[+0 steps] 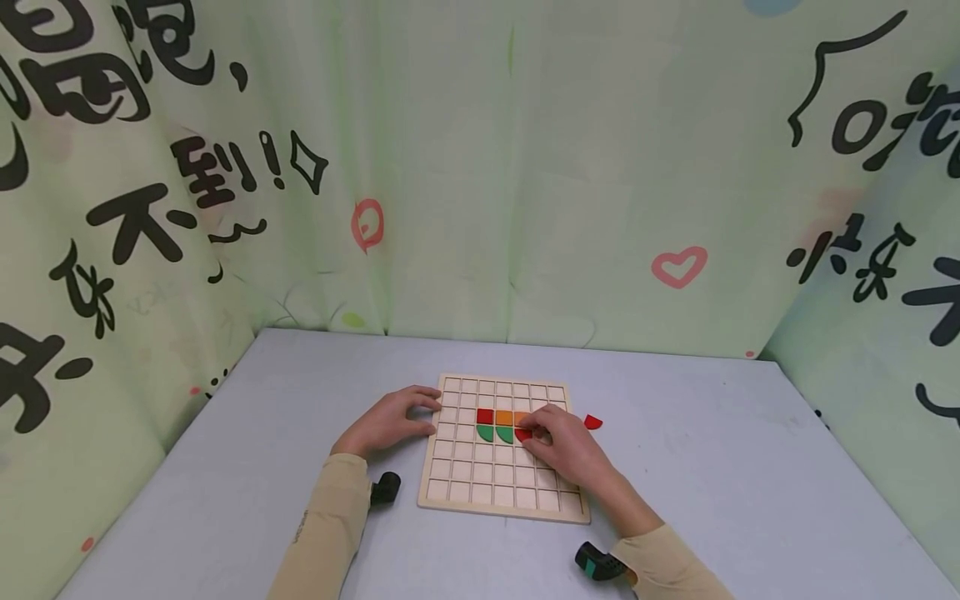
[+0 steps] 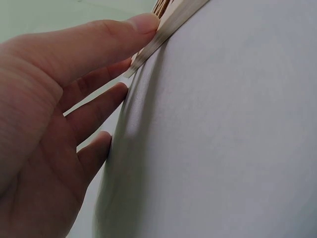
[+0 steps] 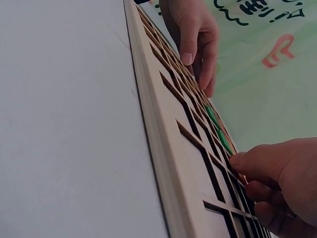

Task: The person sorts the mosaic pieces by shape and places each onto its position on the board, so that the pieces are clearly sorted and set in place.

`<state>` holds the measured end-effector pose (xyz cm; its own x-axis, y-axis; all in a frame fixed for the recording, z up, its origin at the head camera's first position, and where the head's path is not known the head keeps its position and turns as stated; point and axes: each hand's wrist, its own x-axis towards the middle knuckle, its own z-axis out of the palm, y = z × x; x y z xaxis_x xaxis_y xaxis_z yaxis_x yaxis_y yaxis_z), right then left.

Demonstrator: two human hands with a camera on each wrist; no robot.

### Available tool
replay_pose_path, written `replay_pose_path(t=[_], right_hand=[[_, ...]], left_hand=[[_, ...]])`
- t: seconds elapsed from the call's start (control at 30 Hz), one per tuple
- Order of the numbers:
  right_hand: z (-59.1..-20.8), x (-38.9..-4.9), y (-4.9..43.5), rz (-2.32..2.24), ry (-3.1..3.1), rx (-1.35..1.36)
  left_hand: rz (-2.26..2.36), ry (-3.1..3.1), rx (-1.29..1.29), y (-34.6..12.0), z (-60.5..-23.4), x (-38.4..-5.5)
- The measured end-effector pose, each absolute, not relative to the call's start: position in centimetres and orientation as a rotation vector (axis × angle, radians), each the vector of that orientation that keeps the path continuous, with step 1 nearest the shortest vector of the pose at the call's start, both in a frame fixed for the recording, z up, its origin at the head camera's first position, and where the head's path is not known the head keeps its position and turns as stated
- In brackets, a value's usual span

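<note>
A light wooden grid board (image 1: 460,492) lies on the table. Within its cells sit a red square tile (image 1: 485,416), an orange tile (image 1: 503,417) and two green quarter-circle tiles (image 1: 485,432), the green ones in the row nearer me. My left hand (image 1: 393,421) rests its thumb and fingertips against the board's left edge, fingers fairly straight. Over the board, my right hand (image 1: 562,446) has its thumb and forefinger about a red quarter-circle tile (image 1: 522,434) beside the green ones. Its fingers partly cover an orange piece (image 1: 519,417) behind that tile.
Another red piece (image 1: 593,422) lies on the table (image 1: 690,467) just right of the board. Dark wrist devices (image 1: 386,488) are by both forearms. A pale green curtain (image 1: 570,208) with writing surrounds the table's back and sides.
</note>
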<state>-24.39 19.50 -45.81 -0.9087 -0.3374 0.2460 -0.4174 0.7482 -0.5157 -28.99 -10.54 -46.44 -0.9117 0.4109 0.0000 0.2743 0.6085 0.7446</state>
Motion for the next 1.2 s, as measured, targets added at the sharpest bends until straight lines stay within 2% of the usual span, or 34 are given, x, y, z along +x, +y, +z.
replay_pose_path(t=[1.2], right_hand=[[-45.96, -24.34, 19.72, 0.917, -2.807, 0.555]], left_hand=[[1.167, 2.663, 0.562, -10.50, -46.53, -29.04]])
